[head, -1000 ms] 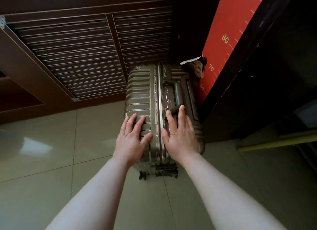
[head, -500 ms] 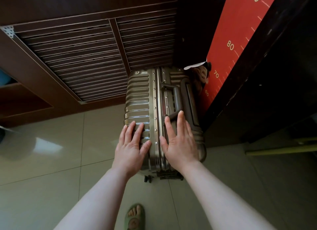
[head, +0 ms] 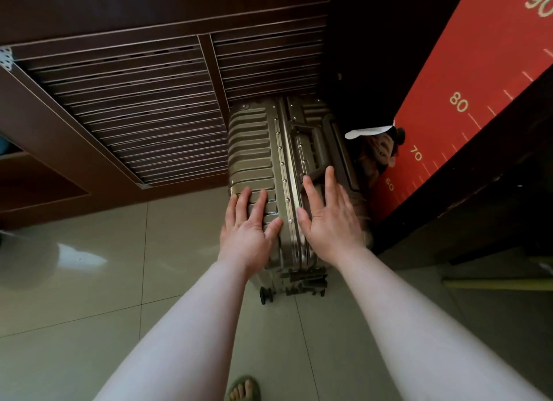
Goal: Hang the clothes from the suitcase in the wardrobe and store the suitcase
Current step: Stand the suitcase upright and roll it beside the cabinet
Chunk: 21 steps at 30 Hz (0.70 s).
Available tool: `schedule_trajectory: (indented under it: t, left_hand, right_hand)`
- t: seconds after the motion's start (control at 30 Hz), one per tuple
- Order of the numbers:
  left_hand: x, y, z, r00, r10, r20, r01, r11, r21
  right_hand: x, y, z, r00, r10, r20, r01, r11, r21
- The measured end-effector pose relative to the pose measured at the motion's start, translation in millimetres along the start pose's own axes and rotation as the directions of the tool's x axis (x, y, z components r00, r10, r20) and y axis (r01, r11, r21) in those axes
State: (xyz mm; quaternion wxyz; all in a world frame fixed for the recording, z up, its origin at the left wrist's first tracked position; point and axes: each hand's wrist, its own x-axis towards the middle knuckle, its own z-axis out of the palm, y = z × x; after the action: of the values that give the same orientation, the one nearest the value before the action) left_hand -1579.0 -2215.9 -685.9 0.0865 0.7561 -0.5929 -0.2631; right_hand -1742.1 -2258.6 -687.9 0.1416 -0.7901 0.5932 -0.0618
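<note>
While stowing: suitcase [head: 269, 173], closed; left hand [head: 250, 230], right hand [head: 330, 221] flat, spread, gripping nothing; push deeper next.

Both forearms are bare, with no sleeves, and the left hand [head: 250, 230] and right hand [head: 330, 221] are bare too. One foot wears a green open-toed sandal [head: 243, 389].
</note>
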Motion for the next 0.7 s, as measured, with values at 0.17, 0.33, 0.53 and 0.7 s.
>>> schedule_trajectory:
  t: [0.17, 0.33, 0.53, 0.7]
  left_hand:
    - [30, -2, -11, 1.0, 0.003, 0.008, -0.004, 1.0, 0.005]
    - [50, -2, -18, 0.999, 0.017, 0.03, -0.017, 1.0, -0.015]
    - [73, -5, -30, 0.997, 0.034, 0.066, -0.034, 0.999, -0.012]
    - [94, 2, -34, 0.997, 0.037, 0.061, -0.036, 0.999, -0.028]
  right_hand:
    - [29, -3, -1, 0.999, 0.031, 0.012, -0.032, 0.998, 0.047]
    - [46, -5, -3, 0.998, 0.069, 0.011, -0.069, 0.996, 0.062]
    - [67, -10, -3, 0.995, 0.095, 0.023, -0.096, 0.994, 0.042]
    - [89, -5, -4, 0.995, 0.102, 0.023, -0.103, 0.994, 0.047]
